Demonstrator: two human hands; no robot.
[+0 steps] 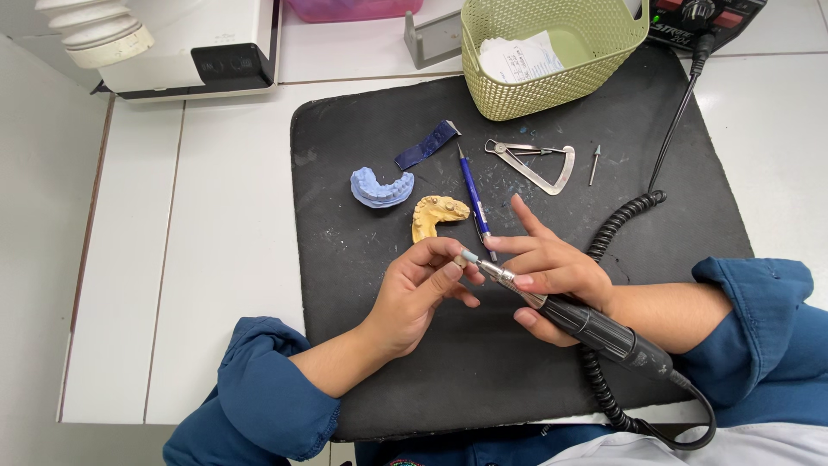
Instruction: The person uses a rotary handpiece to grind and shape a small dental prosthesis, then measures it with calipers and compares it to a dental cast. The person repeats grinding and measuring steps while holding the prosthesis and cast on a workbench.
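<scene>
My right hand (552, 272) grips a black and silver rotary handpiece (586, 326), its small pale grinding tip (468, 257) pointing left. My left hand (423, 289) is closed around a tiny piece pinched between thumb and fingers, held right against that tip; the piece itself is mostly hidden. Both hands hover over a black work mat (517, 362). Just beyond them lie a yellow dental cast (435, 214), a blue dental cast (379, 187) and a blue pen (473, 197).
A dark blue strip (427, 144), metal calipers (539, 164) and a loose bur (594, 163) lie farther back on the mat. A green mesh basket (552, 78) holds papers. The coiled black cord (617, 229) runs to a control box (707, 17). A white machine (190, 43) stands back left.
</scene>
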